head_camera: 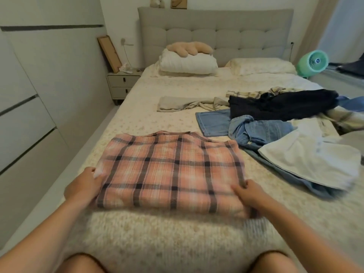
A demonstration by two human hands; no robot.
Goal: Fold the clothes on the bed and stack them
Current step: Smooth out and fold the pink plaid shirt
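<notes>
A pink plaid shirt (pixel 169 170) lies folded into a rectangle on the bed (pixel 141 119) in front of me. My left hand (pixel 84 184) grips its near left edge and my right hand (pixel 250 192) pinches its near right edge. To the right lies a loose heap: a white garment (pixel 313 164), blue jeans (pixel 260 131), a dark navy garment (pixel 281 105) and a pale plaid shirt (pixel 262 92). A beige garment (pixel 189 103) lies flat in the middle of the bed.
A folded white duvet (pixel 187 63) with a beige cushion (pixel 189 48) and a pillow (pixel 262 66) lie at the headboard. A nightstand (pixel 122 83) stands at the left, wardrobe doors (pixel 29 95) line the left wall, and a green fan (pixel 313 63) sits at the right.
</notes>
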